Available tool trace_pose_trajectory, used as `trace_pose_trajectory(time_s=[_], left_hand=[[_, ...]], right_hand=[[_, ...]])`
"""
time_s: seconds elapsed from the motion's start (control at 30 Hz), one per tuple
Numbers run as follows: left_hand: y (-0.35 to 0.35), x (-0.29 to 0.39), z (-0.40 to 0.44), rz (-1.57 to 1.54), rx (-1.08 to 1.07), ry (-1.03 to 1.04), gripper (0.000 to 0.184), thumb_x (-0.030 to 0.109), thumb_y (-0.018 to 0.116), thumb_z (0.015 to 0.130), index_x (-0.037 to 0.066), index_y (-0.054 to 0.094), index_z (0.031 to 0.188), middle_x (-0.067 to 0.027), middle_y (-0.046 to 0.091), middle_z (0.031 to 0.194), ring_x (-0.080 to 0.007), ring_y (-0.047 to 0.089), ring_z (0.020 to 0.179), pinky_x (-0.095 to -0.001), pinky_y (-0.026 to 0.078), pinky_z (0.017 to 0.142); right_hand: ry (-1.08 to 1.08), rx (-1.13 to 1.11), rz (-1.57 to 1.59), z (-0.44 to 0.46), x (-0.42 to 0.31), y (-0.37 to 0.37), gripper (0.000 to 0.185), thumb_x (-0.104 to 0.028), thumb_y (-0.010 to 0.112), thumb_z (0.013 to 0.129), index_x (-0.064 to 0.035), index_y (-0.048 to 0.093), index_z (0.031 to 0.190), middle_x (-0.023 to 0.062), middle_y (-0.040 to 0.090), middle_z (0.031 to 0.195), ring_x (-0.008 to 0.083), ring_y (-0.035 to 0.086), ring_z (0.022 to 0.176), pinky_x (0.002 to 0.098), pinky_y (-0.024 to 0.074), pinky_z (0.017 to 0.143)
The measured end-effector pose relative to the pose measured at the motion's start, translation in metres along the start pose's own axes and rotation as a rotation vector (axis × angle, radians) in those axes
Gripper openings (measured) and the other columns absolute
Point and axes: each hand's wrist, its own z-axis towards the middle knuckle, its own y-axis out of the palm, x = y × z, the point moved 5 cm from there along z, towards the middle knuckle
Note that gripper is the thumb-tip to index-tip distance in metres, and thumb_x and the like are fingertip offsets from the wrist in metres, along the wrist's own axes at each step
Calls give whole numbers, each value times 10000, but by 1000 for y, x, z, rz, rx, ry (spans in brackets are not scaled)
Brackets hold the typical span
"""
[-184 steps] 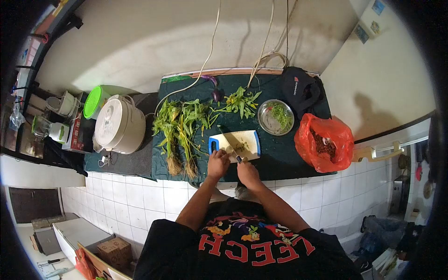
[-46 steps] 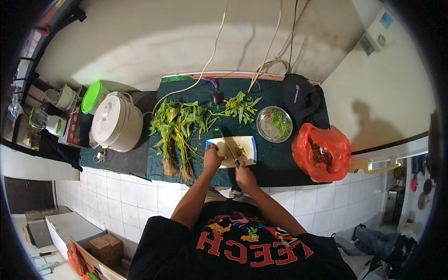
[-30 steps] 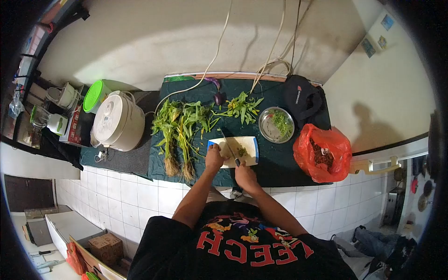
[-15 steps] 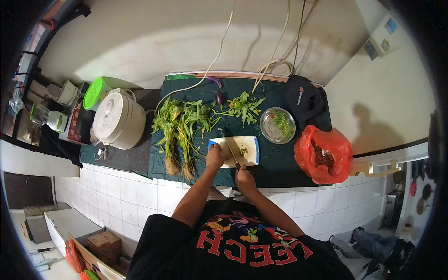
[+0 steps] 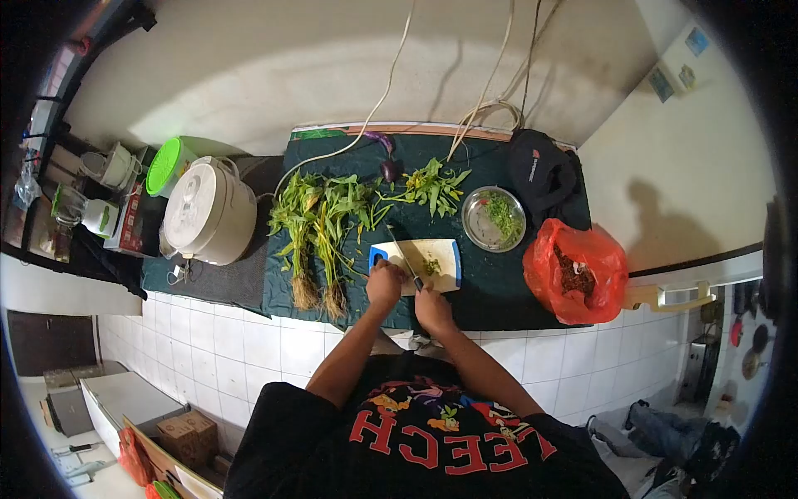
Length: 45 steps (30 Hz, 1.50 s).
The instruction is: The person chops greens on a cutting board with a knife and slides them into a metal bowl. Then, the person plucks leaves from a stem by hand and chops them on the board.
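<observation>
A white cutting board (image 5: pixel 445 280) with blue ends lies near the table's front edge. My right hand (image 5: pixel 434 311) is closed around the dark handle of a knife (image 5: pixel 404 257), whose blade slants across the board with its tip past the far edge. My left hand (image 5: pixel 384 285) is closed at the board's left end, left of the blade; whatever its fingers hold is hidden. Small chopped green pieces (image 5: pixel 431 266) lie right of the blade. A round metal plate (image 5: pixel 478 237) behind and to the right carries more cut greens (image 5: pixel 504 218).
Leafy greens with roots (image 5: pixel 320 216) lie left of the board, a loose leafy bunch (image 5: pixel 434 187) and an eggplant (image 5: pixel 389 170) behind it. A red plastic bag (image 5: pixel 611 274) and a black cap (image 5: pixel 540 170) are on the right. A rice cooker (image 5: pixel 212 212) stands left.
My right hand and the knife have shifted slightly away from me and to the left. My left hand has drawn a little closer to me, still at the board's left end.
</observation>
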Motion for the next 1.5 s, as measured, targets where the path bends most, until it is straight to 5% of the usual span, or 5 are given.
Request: trace_pose_trajectory(time_s=[0.97, 1.27, 1.5], left_hand=[[-8, 23, -14, 94, 97, 109, 161, 166, 605, 861, 27, 677, 899, -142, 600, 1022, -370, 567, 974, -472, 501, 827], [-4, 33, -16, 257, 152, 236, 146, 154, 622, 846, 33, 700, 874, -113, 608, 1038, -338, 554, 988, -455, 476, 856], [24, 60, 2, 7, 105, 255, 141, 116, 638, 824, 15, 712, 889, -156, 620, 1029, -350, 553, 1002, -449, 475, 870]], right_hand=[[29, -82, -22, -12, 1, 8, 373, -263, 426, 999, 61, 455, 1182, 301, 677, 932, 467, 670, 892, 537, 543, 774], [-39, 22, -116, -44, 50, -16, 375, -352, 508, 987, 7, 480, 1091, 249, 669, 784, 432, 689, 745, 528, 564, 663], [44, 123, -119, -48, 67, -37, 370, -362, 513, 981, -8, 494, 1088, 253, 669, 814, 446, 681, 779, 542, 548, 704]])
